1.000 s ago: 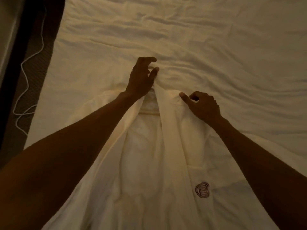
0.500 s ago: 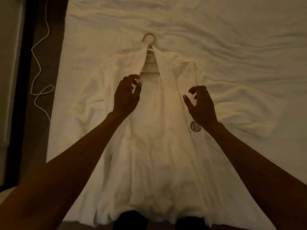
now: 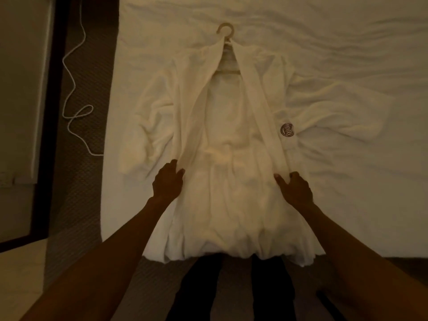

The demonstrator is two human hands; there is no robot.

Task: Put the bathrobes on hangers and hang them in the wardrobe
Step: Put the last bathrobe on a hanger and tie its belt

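Head view. Spread flat and front-up on the bed [image 3: 347,66], toward its left edge: a white bathrobe [image 3: 229,181], already on a hanger [image 3: 225,31]. Hook of the hanger bare on the sheet beyond the collar, pointing at the far edge; crossbar showing inside the open neck. Front panels parted, sleeves crumpled out to either side, hem draped just over the near edge of the bed. Round dark emblem [image 3: 287,130] on the chest panel toward the bed's right side.

Left hand [image 3: 168,181] at the waist-level edge of the left front panel, fingers [image 3: 174,165] curled down into the cloth and grasping it. Right hand [image 3: 295,188] at the lower end of the right lapel band, thumb and forefinger pinching that band between them. Both forearms reaching in from the near edge.

On the dark patterned floor [image 3: 88,193] left of the bed: a thin white cable [image 3: 74,89] in loose loops, running up to the bed's left edge. Below the hem, two dark trouser legs [image 3: 201,293].
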